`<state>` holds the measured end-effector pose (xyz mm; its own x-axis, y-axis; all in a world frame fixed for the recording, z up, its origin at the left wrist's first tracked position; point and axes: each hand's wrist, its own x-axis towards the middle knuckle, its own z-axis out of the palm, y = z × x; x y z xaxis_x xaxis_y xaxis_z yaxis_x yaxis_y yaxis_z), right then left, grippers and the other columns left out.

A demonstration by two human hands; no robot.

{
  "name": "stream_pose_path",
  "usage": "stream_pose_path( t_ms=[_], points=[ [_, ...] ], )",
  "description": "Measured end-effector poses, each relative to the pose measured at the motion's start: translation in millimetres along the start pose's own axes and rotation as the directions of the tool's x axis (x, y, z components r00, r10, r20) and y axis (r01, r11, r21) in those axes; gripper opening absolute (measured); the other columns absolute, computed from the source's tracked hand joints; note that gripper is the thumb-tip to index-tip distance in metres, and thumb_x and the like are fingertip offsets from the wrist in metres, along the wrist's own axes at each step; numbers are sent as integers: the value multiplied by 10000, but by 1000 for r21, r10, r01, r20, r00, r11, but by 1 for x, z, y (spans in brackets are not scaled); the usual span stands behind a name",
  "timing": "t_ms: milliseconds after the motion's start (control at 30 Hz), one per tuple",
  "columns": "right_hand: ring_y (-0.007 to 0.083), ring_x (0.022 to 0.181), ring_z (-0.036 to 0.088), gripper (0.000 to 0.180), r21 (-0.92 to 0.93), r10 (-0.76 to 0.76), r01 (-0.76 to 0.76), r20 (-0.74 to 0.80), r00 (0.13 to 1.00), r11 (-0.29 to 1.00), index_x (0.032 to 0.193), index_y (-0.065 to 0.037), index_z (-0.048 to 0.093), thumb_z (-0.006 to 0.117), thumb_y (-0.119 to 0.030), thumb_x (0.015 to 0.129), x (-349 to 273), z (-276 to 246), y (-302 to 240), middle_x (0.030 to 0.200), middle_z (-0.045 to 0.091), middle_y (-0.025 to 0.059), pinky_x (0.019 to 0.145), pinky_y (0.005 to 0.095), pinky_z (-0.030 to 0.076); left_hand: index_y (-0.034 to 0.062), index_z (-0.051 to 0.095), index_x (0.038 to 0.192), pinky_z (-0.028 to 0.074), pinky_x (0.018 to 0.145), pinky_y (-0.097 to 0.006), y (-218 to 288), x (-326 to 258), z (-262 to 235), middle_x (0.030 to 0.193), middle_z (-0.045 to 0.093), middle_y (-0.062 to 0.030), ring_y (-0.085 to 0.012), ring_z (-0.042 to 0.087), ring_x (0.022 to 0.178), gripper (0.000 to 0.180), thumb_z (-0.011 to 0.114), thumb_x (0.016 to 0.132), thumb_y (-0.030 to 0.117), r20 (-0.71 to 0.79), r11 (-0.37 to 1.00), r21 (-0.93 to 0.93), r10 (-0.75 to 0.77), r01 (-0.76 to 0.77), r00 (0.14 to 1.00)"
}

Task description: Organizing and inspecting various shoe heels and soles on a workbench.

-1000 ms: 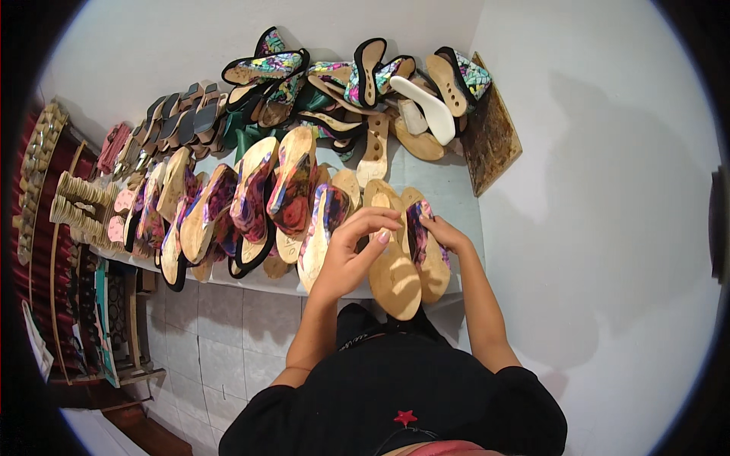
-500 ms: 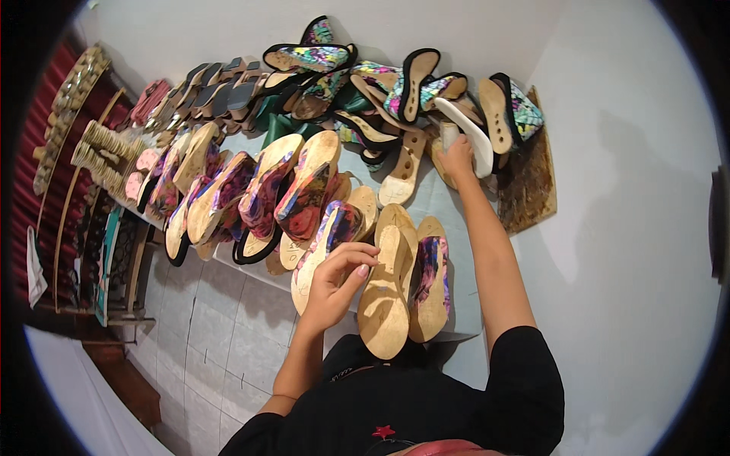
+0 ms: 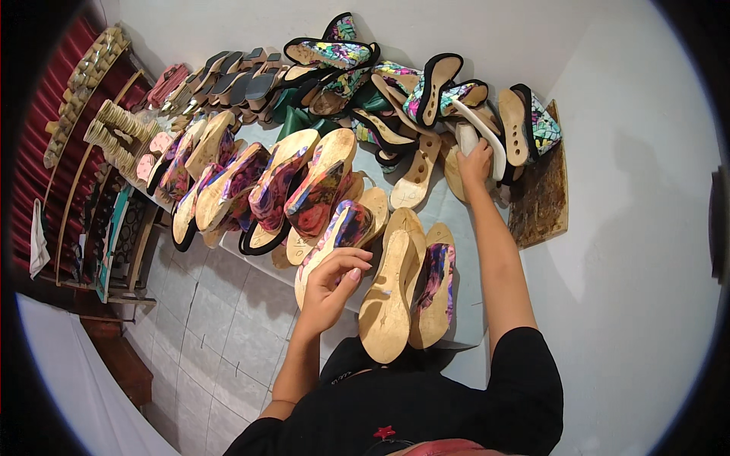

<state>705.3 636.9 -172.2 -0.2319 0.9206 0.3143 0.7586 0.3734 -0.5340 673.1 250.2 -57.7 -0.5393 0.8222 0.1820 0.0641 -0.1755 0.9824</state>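
Observation:
My right hand [image 3: 476, 162] reaches to the far right of the table, its fingers closed around a pale, translucent cylinder-shaped thing [image 3: 465, 138] whose kind I cannot make out. Beside that hand a white curved sole [image 3: 487, 131] stands tilted, and a tan sole [image 3: 455, 173] lies partly under the hand. My left hand [image 3: 331, 287] hovers near the front edge with loosely bent fingers, thumb and forefinger apart, holding nothing visible. Just right of it a bare wooden-coloured wedge sole [image 3: 386, 304] rests at the edge, next to a wedge with purple floral sides [image 3: 433, 304].
Floral wedge soles [image 3: 266, 186] fill the table's left and middle. Multicoloured wedges with black rims [image 3: 437, 83] pile up along the back wall. A stained board [image 3: 541, 201] leans at the right wall. Shelves of materials [image 3: 114, 228] stand at the left.
The whole view has shifted, so the table's things sit further right. My left hand is now slightly further from the bare wedge sole. My right hand stays around the pale cylinder-shaped thing.

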Motion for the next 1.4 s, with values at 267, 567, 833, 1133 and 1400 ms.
stream_pose_path(
  t_ms=[267,567,833,1133,1400],
  points=[
    [371,978,492,559,218,-144,179,-164,976,959,1103,-63,511,721,-226,611,7,-33,5,1071,480,183,824,426,409,-7,572,909,395,625,-202,4,6,-3,1054,534,-90,-76,493,780,126,485,856,66,38,997,14,69,-70,997],
    [314,900,498,530,340,-124,348,-537,834,874,1066,-40,519,726,-211,609,27,-88,-41,1020,446,137,780,387,421,-14,583,907,410,781,-268,0,4,-18,1065,530,-107,-137,515,905,138,487,850,68,33,998,42,52,-53,998],
    [177,961,511,544,742,-134,530,-526,840,409,1145,-14,400,697,-173,717,18,-188,-72,1059,475,117,763,283,476,-10,561,943,377,868,-286,5,24,-16,1073,531,-106,-157,487,1004,135,506,826,29,63,999,-21,33,-32,997],
    [186,977,530,571,998,-626,-61,32,779,-24,1194,-37,388,663,-288,761,-49,-222,-129,1081,491,95,744,328,531,96,193,1350,395,903,-379,28,73,11,1239,407,-139,-273,443,1119,851,687,657,72,-202,959,-141,213,-244,956],
    [182,680,601,488,717,-368,-277,602,708,640,950,19,542,538,-451,817,-4,-87,-86,815,596,95,483,277,487,20,413,1224,420,903,-295,27,50,-5,1178,471,-107,-195,492,1054,742,753,569,-49,-504,935,154,353,-321,788]
  ],
)
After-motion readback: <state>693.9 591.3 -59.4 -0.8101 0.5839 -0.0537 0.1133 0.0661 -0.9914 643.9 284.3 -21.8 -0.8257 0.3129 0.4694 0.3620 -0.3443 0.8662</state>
